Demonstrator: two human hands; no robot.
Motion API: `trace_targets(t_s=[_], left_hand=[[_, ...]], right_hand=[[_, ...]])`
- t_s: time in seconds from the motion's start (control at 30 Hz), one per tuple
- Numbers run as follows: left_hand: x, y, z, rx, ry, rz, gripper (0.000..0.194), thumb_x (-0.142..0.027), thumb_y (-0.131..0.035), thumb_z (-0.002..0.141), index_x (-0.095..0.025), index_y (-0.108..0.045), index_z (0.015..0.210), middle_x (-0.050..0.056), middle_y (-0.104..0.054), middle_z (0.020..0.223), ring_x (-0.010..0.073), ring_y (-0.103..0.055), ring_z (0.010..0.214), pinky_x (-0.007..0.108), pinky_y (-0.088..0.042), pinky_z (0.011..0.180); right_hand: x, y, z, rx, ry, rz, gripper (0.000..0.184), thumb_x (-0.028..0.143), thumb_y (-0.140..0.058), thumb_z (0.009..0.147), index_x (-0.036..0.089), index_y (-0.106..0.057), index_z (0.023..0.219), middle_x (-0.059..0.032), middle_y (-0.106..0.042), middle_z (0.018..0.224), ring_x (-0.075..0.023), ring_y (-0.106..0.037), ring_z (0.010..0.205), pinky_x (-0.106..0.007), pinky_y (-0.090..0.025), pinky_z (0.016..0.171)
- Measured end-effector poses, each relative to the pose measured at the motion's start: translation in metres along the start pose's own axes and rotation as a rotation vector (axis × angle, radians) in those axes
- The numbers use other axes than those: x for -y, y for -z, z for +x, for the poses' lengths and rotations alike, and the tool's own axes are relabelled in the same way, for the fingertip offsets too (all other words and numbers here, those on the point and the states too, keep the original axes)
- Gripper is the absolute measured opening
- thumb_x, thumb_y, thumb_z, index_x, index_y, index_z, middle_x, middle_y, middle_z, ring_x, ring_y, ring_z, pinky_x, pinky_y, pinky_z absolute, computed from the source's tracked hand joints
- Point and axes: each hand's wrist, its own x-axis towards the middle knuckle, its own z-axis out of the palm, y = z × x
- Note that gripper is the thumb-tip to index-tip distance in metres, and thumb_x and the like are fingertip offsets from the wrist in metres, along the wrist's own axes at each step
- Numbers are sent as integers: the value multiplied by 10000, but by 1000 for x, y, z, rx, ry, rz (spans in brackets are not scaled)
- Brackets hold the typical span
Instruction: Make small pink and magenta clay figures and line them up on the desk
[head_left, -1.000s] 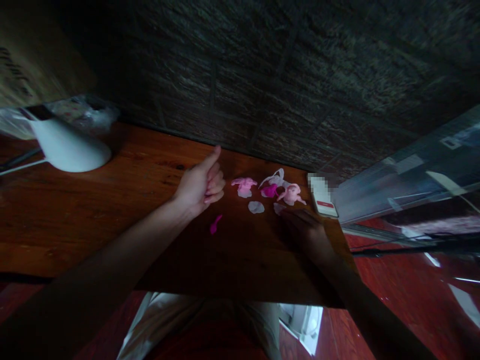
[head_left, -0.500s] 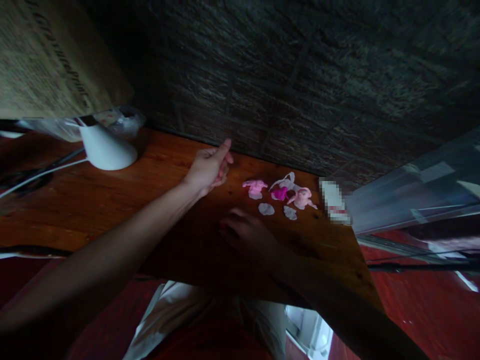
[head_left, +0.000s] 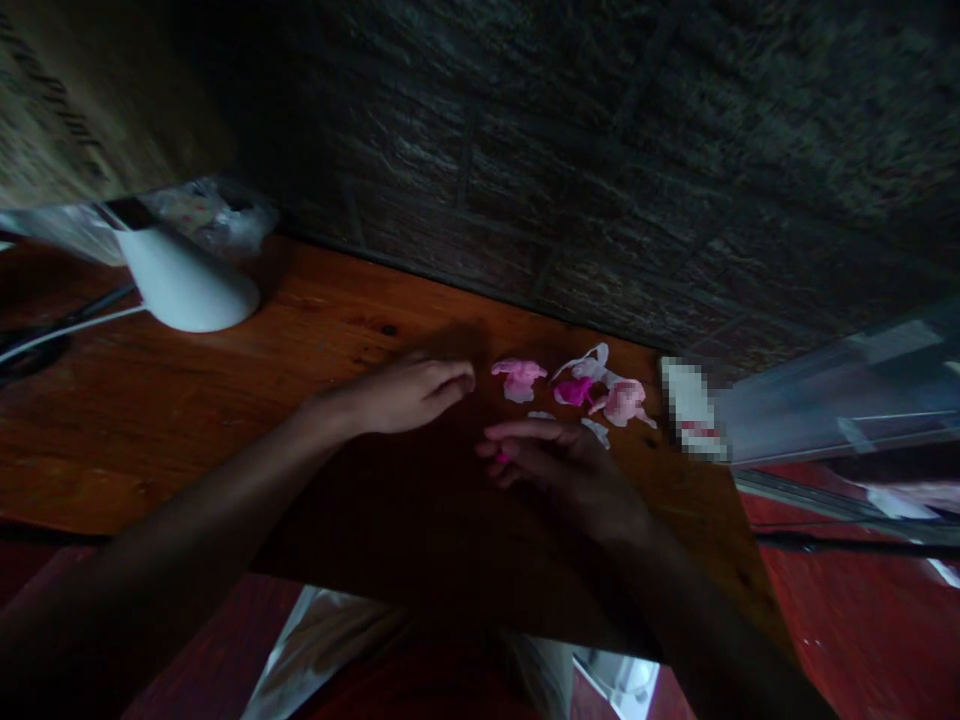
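Note:
My right hand [head_left: 570, 475] is over the wooden table, its fingers closed around a small magenta lump of soft, clay-like material [head_left: 503, 457]. To its left, my left hand [head_left: 420, 392] is above the wood with thumb and fingers curled together; whatever they may hold is hidden. Beyond my right hand lie a pink shaped clay-like piece [head_left: 519, 376], a magenta piece [head_left: 574, 391] and a pale pink piece [head_left: 624, 400], with whitish bits under or beside them. Two small whitish flat pieces, one of them this scrap [head_left: 598, 432], are partly covered by my right hand.
A white cone-shaped lamp base [head_left: 191, 285] with a cable and a printed shade [head_left: 97, 110] stands at the left, near crumpled clear plastic [head_left: 244, 225]. A dark brick wall [head_left: 510, 180] borders the table's back. At the right are a blurred-out white item [head_left: 690, 405] and a translucent panel [head_left: 847, 390].
My left hand has come down and nearer, its raised thumb now folded against the fingers. My right hand has moved right, and the magenta lump shows more clearly. The view has shifted slightly.

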Motion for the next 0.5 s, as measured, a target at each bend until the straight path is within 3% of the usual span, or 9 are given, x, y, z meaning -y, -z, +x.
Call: trace_targets(t_s=[0.1,0.2,0.3,0.37,0.5], left_hand=[[7,-1,-1,136,-104,68,227,-164,-582,926,-226,-769,1039,69,-763,1090,224,-679,1019,320,-475,946],[11,-2,-3,237,-171,142,241,-181,-550,962,-227,-776,1030,78,-765,1138,238,-690,1074,335,-486,960],[12,-1,-5,270,-160,194,219,-162,-626,910,-239,-788,1036,70,-759,1212,261,-680,1161,354,-475,1015],[11,0,-5,279,-155,191,226,-134,-664,870,-242,-792,1023,59,-757,1226,263,-681,1167,355,-476,1016],[11,-1,-4,238,-175,149,211,-146,-700,849,-249,-799,1004,54,-775,1167,249,-701,1095,336,-502,965]], right_hand=[[-5,-1,3,-54,-62,90,236,361,-879,800,235,-833,994,-33,-839,903,-118,-751,690,-258,-643,673],[-8,-4,5,-72,-65,110,251,396,-889,782,235,-842,969,-29,-840,909,-125,-754,714,-267,-647,700],[-8,-7,4,-19,-100,124,252,405,-839,839,247,-843,1035,-42,-840,1055,-157,-782,963,-355,-607,1003],[-7,-6,4,19,-128,138,254,357,-850,830,270,-838,1068,-26,-837,1094,-168,-774,1056,-396,-540,1116],[-7,0,5,50,-131,101,239,284,-915,738,284,-852,970,12,-847,961,-148,-785,916,-361,-594,1008]])
